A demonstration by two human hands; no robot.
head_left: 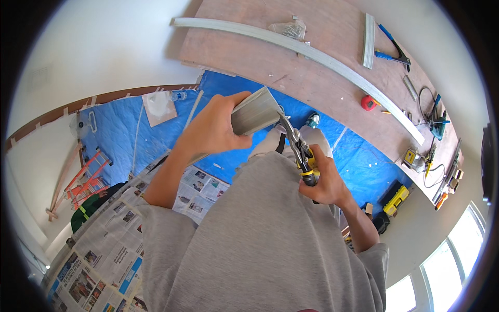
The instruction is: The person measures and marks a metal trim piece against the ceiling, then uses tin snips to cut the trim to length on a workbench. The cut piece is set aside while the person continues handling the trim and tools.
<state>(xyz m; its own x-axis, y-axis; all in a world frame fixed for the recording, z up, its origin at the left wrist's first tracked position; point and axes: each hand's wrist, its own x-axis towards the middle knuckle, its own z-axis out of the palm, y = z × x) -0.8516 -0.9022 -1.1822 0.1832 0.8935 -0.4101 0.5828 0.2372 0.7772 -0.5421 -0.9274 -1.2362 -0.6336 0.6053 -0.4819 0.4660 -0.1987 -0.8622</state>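
My left hand point(218, 125) is closed around a grey metal channel point(257, 109), held up at chest height with its end toward the upper right. My right hand point(322, 177) grips the yellow-and-black handles of a pair of metal snips point(293, 138). The snips point up and left, their jaws at the right edge of the channel's end; whether they bite into the metal I cannot tell. The far part of the channel runs down to the left behind my left hand and forearm.
A plywood board point(223, 47) bears a long curved strip point(322, 57), blue-handled tools point(395, 57), a red tape measure point(369, 103) and several other tools. Around me are a blue tarp point(364, 151), newspaper sheets point(104, 244), an orange ladder point(86, 182) and a yellow toolbox point(395, 202).
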